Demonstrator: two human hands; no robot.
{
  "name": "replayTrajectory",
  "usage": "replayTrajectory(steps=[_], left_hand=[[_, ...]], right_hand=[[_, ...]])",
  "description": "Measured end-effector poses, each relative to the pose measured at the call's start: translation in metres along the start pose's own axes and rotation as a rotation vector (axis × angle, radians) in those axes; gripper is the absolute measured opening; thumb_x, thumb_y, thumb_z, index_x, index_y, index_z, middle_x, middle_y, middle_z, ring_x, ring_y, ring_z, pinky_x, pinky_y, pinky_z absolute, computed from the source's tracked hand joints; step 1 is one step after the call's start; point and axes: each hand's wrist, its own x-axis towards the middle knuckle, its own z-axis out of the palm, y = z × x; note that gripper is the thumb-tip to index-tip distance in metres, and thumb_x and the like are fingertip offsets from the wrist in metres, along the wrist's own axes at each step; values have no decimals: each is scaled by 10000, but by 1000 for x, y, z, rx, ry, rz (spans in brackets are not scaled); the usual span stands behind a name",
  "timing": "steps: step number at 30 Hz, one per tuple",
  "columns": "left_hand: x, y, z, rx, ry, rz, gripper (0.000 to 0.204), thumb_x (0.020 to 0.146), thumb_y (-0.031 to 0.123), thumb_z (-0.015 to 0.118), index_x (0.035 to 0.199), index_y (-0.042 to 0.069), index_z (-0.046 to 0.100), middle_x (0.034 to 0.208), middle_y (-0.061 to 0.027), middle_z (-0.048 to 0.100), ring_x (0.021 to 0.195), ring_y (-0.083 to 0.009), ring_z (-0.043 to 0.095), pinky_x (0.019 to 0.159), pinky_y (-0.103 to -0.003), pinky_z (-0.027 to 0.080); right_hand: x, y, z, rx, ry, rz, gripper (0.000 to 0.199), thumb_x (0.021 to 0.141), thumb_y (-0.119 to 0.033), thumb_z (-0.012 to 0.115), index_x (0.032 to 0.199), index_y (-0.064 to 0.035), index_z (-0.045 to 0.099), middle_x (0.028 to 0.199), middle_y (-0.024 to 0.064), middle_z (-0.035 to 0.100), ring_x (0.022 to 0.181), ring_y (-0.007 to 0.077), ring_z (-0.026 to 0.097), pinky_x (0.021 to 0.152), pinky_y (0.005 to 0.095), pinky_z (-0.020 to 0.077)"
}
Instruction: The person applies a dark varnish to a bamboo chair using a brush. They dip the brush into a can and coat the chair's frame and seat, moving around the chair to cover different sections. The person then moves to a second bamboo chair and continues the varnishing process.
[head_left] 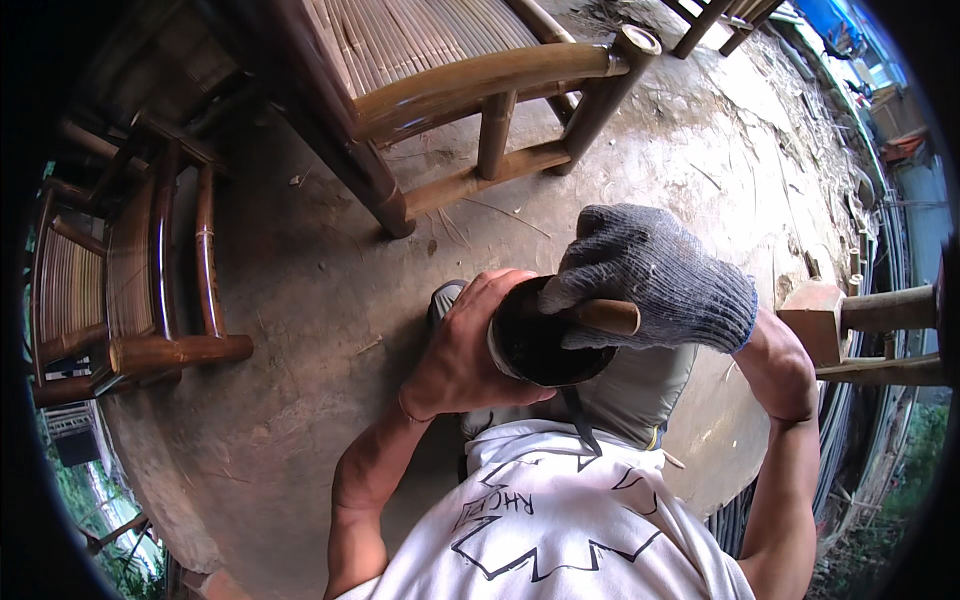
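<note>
My bare left hand (462, 345) wraps round the side of a round, open-topped container (545, 362) with a dark inside, held over my lap. A grey knitted glove covers my right hand (650, 275), which is above the container's mouth. Its fingers are closed round a tool with a short wooden handle (612, 316). The handle's rounded end sticks out below the glove. The tool's working end is hidden by the glove and the dark inside, so I cannot tell its kind.
Ahead of me stands a bamboo seat (490, 85) with a slatted top. To the left is a glossy bamboo chair (165, 260). A wooden block on a bamboo frame (812, 322) stands close by my right arm. Underneath lies a concrete floor (300, 430) with scattered slivers.
</note>
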Motion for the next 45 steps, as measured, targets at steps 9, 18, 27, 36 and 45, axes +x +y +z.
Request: replayTrajectory(steps=[9,18,27,36,45], left_hand=[[-4,-5,4,-18,0,-15,1002,519,295,963,1357,0,498,1298,-160,556,1236,-322,552,1073,-417,433],[13,-10,15,0,105,-102,941,563,274,945,1337,-18,496,1262,-178,568,1200,-326,568,1046,-406,450],[102,-13,78,-128,373,-345,922,619,300,913,1368,-31,490,1280,-136,618,1181,-235,597,1041,-374,456],[189,0,129,-186,872,-387,930,609,282,869,1396,-14,471,1323,-94,573,1222,-236,552,1064,-379,423],[245,25,173,-9,1110,-352,880,675,292,819,1417,4,444,1374,-103,526,1272,-266,505,1102,-421,387]], right_hand=[[-3,-6,21,-71,129,-31,282,690,-256,764,956,-172,723,838,4,670,770,244,611,670,361,506],[-37,11,2,702,581,218,190,886,-187,743,1027,-73,684,933,17,678,829,165,640,748,305,526],[-102,164,96,2326,977,384,286,1022,-316,523,1222,-119,578,1137,78,680,981,214,700,763,396,633],[-135,336,8,2427,1318,109,292,1014,-229,545,1263,-77,524,1165,83,648,999,221,687,806,406,617],[-89,401,122,2400,1305,805,267,980,-234,605,1227,-132,587,1120,53,677,938,210,689,690,406,618]])
